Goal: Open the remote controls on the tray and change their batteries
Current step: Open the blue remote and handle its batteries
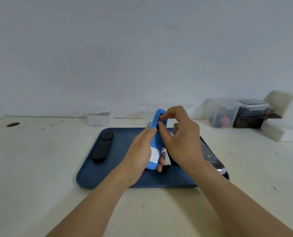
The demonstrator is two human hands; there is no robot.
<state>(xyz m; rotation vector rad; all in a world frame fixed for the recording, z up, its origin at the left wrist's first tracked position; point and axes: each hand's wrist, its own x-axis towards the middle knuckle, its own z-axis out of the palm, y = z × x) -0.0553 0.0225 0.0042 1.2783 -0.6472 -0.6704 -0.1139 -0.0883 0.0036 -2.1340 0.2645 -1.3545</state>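
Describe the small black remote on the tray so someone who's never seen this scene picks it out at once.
Start at the dark blue tray in the middle of the pale table. On its left part, clear of both hands, a black remote lies flat. It is short and slim with a round pad at its far end, unlike the bright blue remote held up in the hands and the longer many-buttoned remote at the tray's right edge.

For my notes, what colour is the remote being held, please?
Bright blue remote, best seen in the head view.

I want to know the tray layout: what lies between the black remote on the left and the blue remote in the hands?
In the head view, only bare tray lies between the black remote and the blue remote.
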